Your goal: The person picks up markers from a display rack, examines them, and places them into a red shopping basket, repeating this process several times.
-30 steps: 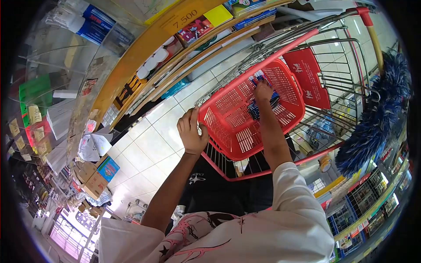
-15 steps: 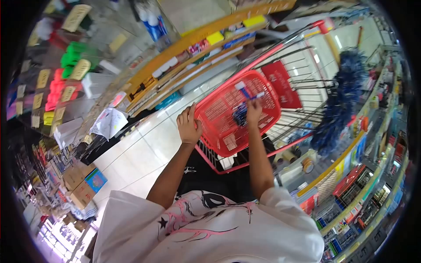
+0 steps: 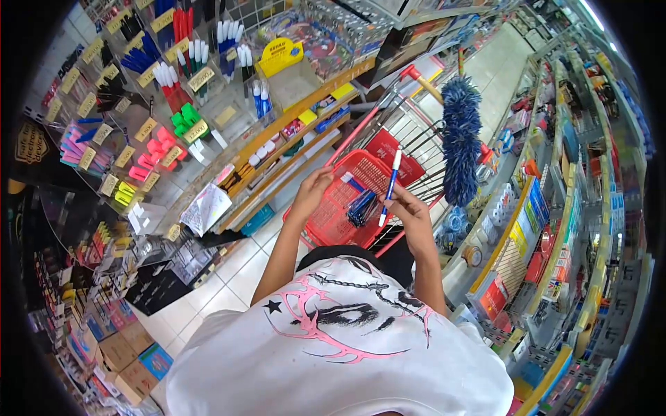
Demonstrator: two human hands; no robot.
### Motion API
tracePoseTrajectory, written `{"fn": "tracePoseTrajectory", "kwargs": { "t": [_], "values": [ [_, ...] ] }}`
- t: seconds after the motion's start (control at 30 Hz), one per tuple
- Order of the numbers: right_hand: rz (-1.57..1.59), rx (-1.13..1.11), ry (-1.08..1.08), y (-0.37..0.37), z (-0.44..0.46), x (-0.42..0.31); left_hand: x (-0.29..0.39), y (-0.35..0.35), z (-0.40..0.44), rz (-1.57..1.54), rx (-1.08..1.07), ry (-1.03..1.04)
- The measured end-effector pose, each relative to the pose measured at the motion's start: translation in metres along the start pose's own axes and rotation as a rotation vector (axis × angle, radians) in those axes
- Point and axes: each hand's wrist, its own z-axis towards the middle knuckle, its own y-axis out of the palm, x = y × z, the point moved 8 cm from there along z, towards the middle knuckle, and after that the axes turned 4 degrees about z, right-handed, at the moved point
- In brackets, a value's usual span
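In the basket [image 3: 331, 225], pens [image 3: 361, 206]; under it, the cart [image 3: 409, 119]. From there: at two o'clock, duster [image 3: 461, 139]; at three, right hand [image 3: 414, 216] with marker [image 3: 390, 183], farther out, shelves [image 3: 555, 229]; at eight, cartons [image 3: 128, 353]; at ten, left hand [image 3: 312, 194], beyond it pen display [image 3: 173, 80].

The marker [image 3: 391, 181] is blue and white, the basket [image 3: 325, 223] red, the shirt [image 3: 333, 378] white with pink-and-black print.

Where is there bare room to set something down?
In the basket, between the pens and the rim nearest the left hand; also on the tiles between the left arm and the boxes. Crowded: the marker rack and right-hand shelves.
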Motion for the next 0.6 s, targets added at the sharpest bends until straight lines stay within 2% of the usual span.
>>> {"fn": "tracePoseTrajectory", "kwargs": {
  "t": [0.07,0.1,0.17,0.3,0.47,0.53,0.6],
  "values": [
    [0.012,-0.023,-0.022,0.013,-0.007,-0.016,0.086,0.028,-0.018,-0.056,-0.097,0.162],
    [0.012,-0.061,-0.034,0.023,-0.011,-0.026,0.109,0.032,-0.023,-0.056,-0.092,0.17],
    [0.012,-0.121,-0.062,0.038,-0.015,-0.031,0.146,0.053,-0.036,-0.166,-0.326,0.27],
    [0.028,-0.215,-0.082,0.058,-0.024,-0.044,0.168,0.047,-0.055,-0.186,-0.197,0.391],
    [0.008,-0.233,-0.068,0.069,-0.028,-0.049,0.169,0.037,-0.078,-0.171,-0.145,0.408],
    [-0.143,-0.205,-0.023,0.067,-0.022,-0.04,0.163,0.038,-0.082,-0.134,-0.195,0.404],
    [-0.099,-0.222,-0.065,0.079,-0.024,-0.045,0.162,0.035,-0.083,-0.185,-0.17,0.39]
  ]
}}
